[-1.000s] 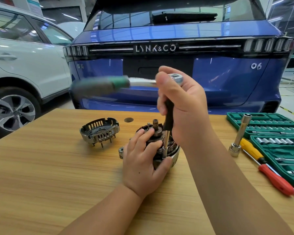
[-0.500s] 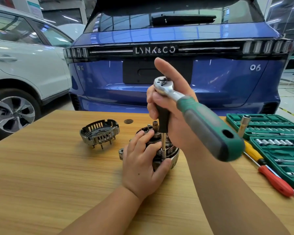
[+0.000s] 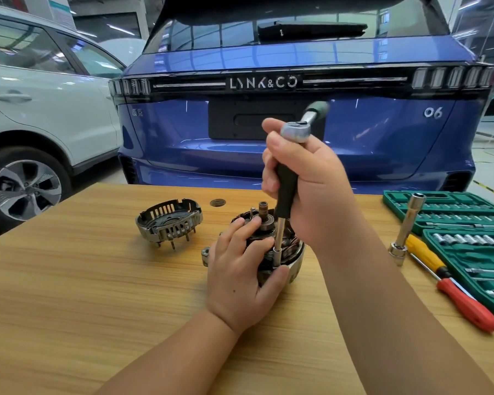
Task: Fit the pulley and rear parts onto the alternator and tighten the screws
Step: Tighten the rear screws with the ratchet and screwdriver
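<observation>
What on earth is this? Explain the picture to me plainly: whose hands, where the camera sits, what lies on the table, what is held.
No machine here: a person works with bare hands, filmed by a camera worn on their head, looking forward and down. On the light wooden table stands the round metal alternator body. The left hand grips it to steady it. The right hand grips the black extension bar of a green-handled ratchet wrench, whose socket tip meets the alternator's edge. To the left lies a slotted metal rear cover; to the right, a green socket set case, a yellow-and-red screwdriver and a loose steel socket bar. A blue car is parked behind.
</observation>
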Motion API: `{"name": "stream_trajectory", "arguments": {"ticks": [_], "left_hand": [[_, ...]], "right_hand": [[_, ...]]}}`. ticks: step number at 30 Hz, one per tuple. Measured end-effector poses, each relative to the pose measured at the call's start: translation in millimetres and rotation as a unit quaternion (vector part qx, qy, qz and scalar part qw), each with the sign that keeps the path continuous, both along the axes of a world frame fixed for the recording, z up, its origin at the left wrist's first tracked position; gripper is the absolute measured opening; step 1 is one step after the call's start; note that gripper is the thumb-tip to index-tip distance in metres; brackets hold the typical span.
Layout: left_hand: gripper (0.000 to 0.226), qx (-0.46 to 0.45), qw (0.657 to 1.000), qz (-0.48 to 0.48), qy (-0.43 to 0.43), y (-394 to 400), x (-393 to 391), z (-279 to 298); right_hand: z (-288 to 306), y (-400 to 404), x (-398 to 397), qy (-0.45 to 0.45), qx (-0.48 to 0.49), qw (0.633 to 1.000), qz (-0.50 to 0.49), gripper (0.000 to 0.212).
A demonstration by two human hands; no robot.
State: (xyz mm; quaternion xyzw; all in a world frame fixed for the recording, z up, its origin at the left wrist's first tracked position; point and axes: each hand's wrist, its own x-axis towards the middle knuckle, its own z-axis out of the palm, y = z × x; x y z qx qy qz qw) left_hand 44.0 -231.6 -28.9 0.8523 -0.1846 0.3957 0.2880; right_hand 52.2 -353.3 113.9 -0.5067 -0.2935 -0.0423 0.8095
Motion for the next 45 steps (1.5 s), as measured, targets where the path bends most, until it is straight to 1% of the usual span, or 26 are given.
{"name": "stream_trajectory", "arguments": {"ticks": [2, 3, 5, 7, 9, 11, 13, 15, 17, 18, 21, 22, 23, 25, 27, 28, 30, 32, 34, 36, 38, 39, 40, 42, 44, 45], "left_hand": [[0.043, -0.001, 1.000, 0.000, -0.005, 0.3, 0.7, -0.5], [0.043, -0.001, 1.000, 0.000, -0.007, -0.1, 0.8, -0.7], [0.044, -0.001, 1.000, 0.001, -0.005, -1.0, 0.2, -0.1], [0.045, -0.001, 1.000, 0.004, 0.001, -1.4, -1.0, 0.8], [0.045, 0.001, 1.000, 0.004, 0.003, -1.2, -1.6, 1.8], [0.046, 0.001, 1.000, 0.001, 0.008, -1.3, -2.1, 2.5], [0.047, 0.001, 1.000, 0.003, 0.009, -1.5, -2.6, 2.7], [0.048, 0.001, 1.000, 0.005, 0.008, -1.9, -3.1, 2.9], [0.047, -0.001, 1.000, 0.002, 0.004, -1.8, -2.6, 2.6], [0.047, -0.002, 1.000, 0.003, 0.003, -1.6, -2.2, 2.2], [0.048, 0.002, 1.000, 0.008, 0.009, -1.5, -1.7, 0.8], [0.048, 0.002, 1.000, 0.007, 0.009, -1.3, -1.4, 0.4], [0.048, 0.001, 1.000, 0.005, 0.008, -1.1, -1.0, 0.2], [0.047, 0.001, 1.000, 0.003, 0.006, -0.6, -0.2, -0.1], [0.046, 0.001, 1.000, 0.001, 0.002, -0.8, 0.7, -0.8], [0.045, 0.001, 1.000, 0.000, 0.001, -0.8, 0.7, -0.8], [0.044, 0.003, 1.000, 0.001, 0.004, -1.2, -0.2, 0.1], [0.045, 0.002, 1.000, 0.004, 0.021, -1.3, -1.5, 1.8], [0.048, -0.005, 0.999, -0.005, 0.054, -1.4, -3.3, 4.4], [0.052, -0.007, 0.998, -0.012, 0.060, -1.3, -3.7, 5.4], [0.056, 0.014, 0.999, -0.012, 0.049, -0.8, -2.7, 4.5], [0.055, 0.017, 0.999, -0.014, 0.044, -0.6, -1.8, 3.4], [0.054, 0.007, 0.999, -0.016, 0.044, -0.5, -1.5, 2.5], [0.054, -0.025, 0.998, -0.014, 0.065, -1.1, -1.6, 2.4], [0.053, -0.009, 0.999, 0.005, 0.049, -1.0, -1.7, 1.7], [0.050, 0.002, 1.000, 0.007, 0.031, -1.1, -1.5, 1.1]], "right_hand": [[-2.0, 0.7, 0.4, -0.012, 0.027, 0.998, 0.064, 0.030], [-3.2, 0.7, 0.8, -0.034, 0.038, 0.996, 0.070, 0.032], [-3.2, 2.0, 1.9, -0.087, 0.046, 0.994, 0.040, 0.035], [-4.0, 2.8, 3.5, -0.120, 0.043, 0.992, 0.001, 0.034], [-6.1, 3.0, 5.3, -0.125, 0.045, 0.991, 0.013, 0.039], [-6.1, 2.4, 5.8, -0.117, 0.053, 0.990, 0.061, 0.040], [-2.0, -0.1, 6.3, -0.091, 0.073, 0.984, 0.135, 0.030], [1.2, -2.1, 5.3, -0.067, 0.081, 0.982, 0.154, 0.024], [1.7, -1.3, 2.5, -0.034, 0.083, 0.989, 0.116, 0.025], [1.4, 0.4, 0.7, -0.023, 0.078, 0.994, 0.079, 0.026], [2.9, 3.9, -2.7, -0.026, 0.009, 0.995, -0.092, 0.020], [3.5, 3.5, -1.8, -0.020, -0.012, 0.992, -0.122, 0.016], [3.7, 2.6, -1.5, -0.009, -0.024, 0.992, -0.124, 0.015], [3.8, 0.2, -2.4, 0.013, -0.012, 0.999, -0.045, 0.017], [1.5, -1.0, -2.5, -0.007, 0.020, 0.999, 0.045, 0.027], [-0.5, -0.3, -2.1, -0.042, 0.025, 0.997, 0.055, 0.032], [-2.9, 4.6, -1.9, -0.118, 0.013, 0.993, 0.014, 0.036], [-4.9, 9.2, -0.2, -0.148, 0.010, 0.989, -0.008, 0.041], [-5.1, 9.3, 0.8, -0.140, 0.025, 0.990, 0.021, 0.048], [-3.9, 5.4, 2.0, -0.095, 0.040, 0.991, 0.089, 0.052], [-1.7, 1.3, 2.1, -0.066, 0.061, 0.979, 0.181, 0.039], [-1.3, 0.2, 0.7, -0.067, 0.066, 0.977, 0.193, 0.035], [-1.9, 0.7, -0.8, -0.070, 0.063, 0.980, 0.177, 0.040], [-1.5, 5.9, -4.6, -0.056, 0.052, 0.993, 0.092, 0.045], [0.4, 9.3, -7.1, -0.036, 0.038, 0.998, -0.040, 0.042], [1.7, 8.8, -6.5, -0.028, 0.025, 0.994, -0.102, 0.034]]}}
